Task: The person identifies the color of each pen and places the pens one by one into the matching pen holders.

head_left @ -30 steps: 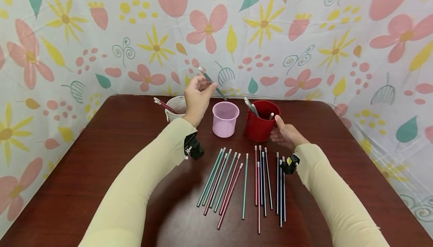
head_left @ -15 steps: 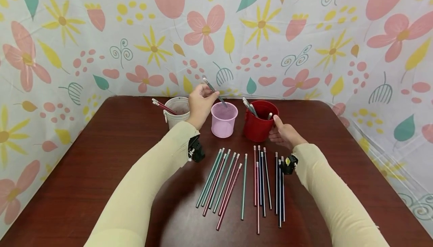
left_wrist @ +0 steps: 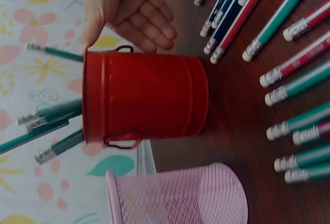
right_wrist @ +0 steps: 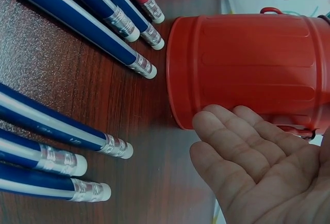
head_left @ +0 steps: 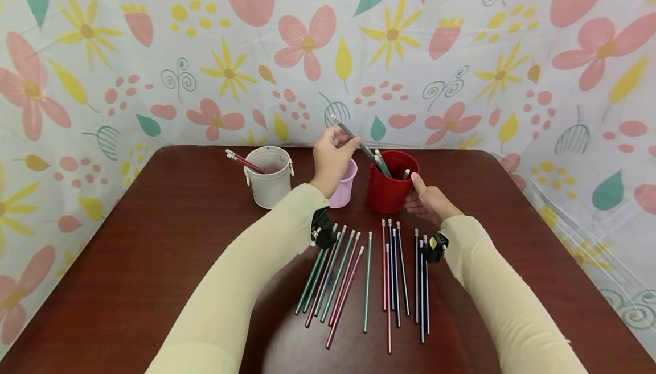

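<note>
My left hand (head_left: 332, 157) pinches a green pencil (head_left: 365, 149) between thumb and fingertips. The pencil slants, eraser end up at the left, its lower end at the mouth of the red bucket (head_left: 385, 194). Several green pencils (left_wrist: 56, 111) stick out of that bucket, erasers outward. My right hand (head_left: 430, 200) rests at the bucket's right side, thumb at the rim and the other fingers (right_wrist: 247, 141) fairly straight along the wall. Behind my left hand, the pink mesh cup (head_left: 342, 192) is partly hidden.
A white bucket (head_left: 271, 187) with red pencils (head_left: 241, 159) leaning in it stands at the left. On the dark wooden table (head_left: 154, 237), green, red and blue pencils (head_left: 398, 283) lie in a loose row in front of the containers. A flowered cloth (head_left: 205, 49) hangs behind.
My left hand has moved right with the green pencil, from beside the white bucket across the pink cup to the red bucket. My right hand stays at the red bucket.
</note>
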A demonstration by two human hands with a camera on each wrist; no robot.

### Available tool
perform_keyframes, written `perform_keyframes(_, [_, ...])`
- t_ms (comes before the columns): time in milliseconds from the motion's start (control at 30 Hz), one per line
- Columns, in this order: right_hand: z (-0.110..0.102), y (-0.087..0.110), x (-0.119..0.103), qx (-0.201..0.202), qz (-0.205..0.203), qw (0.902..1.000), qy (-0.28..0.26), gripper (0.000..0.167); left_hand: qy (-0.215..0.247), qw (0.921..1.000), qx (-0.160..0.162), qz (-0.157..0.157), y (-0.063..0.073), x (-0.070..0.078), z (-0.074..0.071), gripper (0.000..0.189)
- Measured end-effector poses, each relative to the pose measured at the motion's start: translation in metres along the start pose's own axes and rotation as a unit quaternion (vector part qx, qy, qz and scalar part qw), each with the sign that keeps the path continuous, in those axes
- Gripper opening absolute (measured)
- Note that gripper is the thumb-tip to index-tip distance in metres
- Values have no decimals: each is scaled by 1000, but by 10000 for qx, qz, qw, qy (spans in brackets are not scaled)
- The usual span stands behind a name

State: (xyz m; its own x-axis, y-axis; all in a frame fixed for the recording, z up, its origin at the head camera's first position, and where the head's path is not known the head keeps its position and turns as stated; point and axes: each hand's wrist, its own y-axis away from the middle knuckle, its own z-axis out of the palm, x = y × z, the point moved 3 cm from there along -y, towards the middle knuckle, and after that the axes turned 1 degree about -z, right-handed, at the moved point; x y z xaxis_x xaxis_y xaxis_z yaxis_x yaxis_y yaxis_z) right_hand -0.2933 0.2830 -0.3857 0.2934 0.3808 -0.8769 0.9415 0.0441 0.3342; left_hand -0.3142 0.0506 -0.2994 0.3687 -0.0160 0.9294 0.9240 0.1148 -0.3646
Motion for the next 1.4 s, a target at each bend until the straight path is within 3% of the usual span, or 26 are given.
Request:
perform_keyframes(200, [0, 0, 1, 62, 17, 10000, 17, 88, 204, 9995, -226, -129, 7, -7, 14, 18])
perform_keyframes(367, [2, -1, 1, 106, -23, 9999, -9, 86, 165, 9978, -558, -314, 12, -18, 25, 19])
perform_keyframes(467, [3, -2, -1, 167, -24, 9998, -66, 84, 114, 9973, -600, -399, 13, -21, 27, 17])
perform_keyframes(600, [3, -3, -2, 196, 19, 9998, -75, 82, -341, 9977, -541, -217, 10, -21, 26, 18])
perform_keyframes(733, [1, -3, -2, 246, 68, 9997, -42, 81, -997, 9930, -615, -129, 8, -20, 25, 17])
perform_keyframes(867, [2, -2, -3, 188, 76, 9998, 28, 84, -1336, 9868, -813, -413, 9, -22, 25, 15])
perform_keyframes(1100, [6, -1, -3, 160, 72, 9998, 76, 83, -1395, 9828, -965, -725, 11, -26, 24, 13])
perform_keyframes(1200, [5, -1, -2, 146, 67, 9998, 90, 85, -1672, 9758, -1153, -812, 11, -28, 22, 16])
perform_keyframes(1400, [2, -1, -2, 52, 50, 9999, 79, 87, -2162, 9548, -1852, -851, 9, -30, 14, 24])
